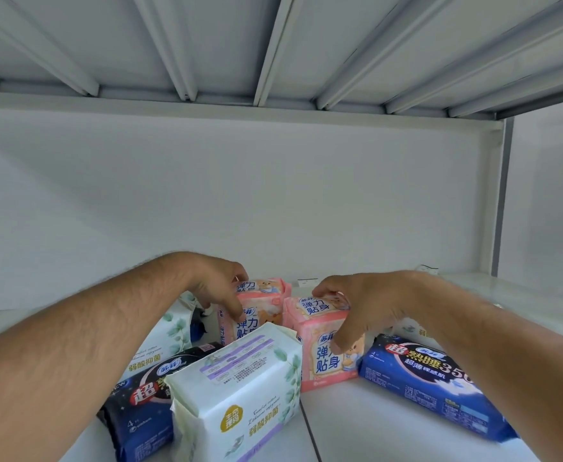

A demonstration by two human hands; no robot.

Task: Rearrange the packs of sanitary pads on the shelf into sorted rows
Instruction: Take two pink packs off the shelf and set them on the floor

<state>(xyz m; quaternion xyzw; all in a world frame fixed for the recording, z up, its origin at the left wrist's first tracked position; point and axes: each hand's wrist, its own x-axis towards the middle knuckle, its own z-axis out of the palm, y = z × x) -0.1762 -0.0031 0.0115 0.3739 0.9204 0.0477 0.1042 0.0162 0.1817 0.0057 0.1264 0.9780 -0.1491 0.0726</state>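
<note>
Several packs of sanitary pads lie on the white shelf. My left hand grips the rear pink pack from above, thumb on its front face. My right hand grips the nearer pink pack, fingers over its top and thumb on its front. In front stands a white pack with leaf print, a dark blue pack beside it on the left, and another white leaf pack behind that. A blue pack lies to the right.
The shelf's white back wall stands close behind the packs. The ribbed underside of the upper shelf hangs overhead. A metal upright bounds the right side. A seam runs across the shelf board.
</note>
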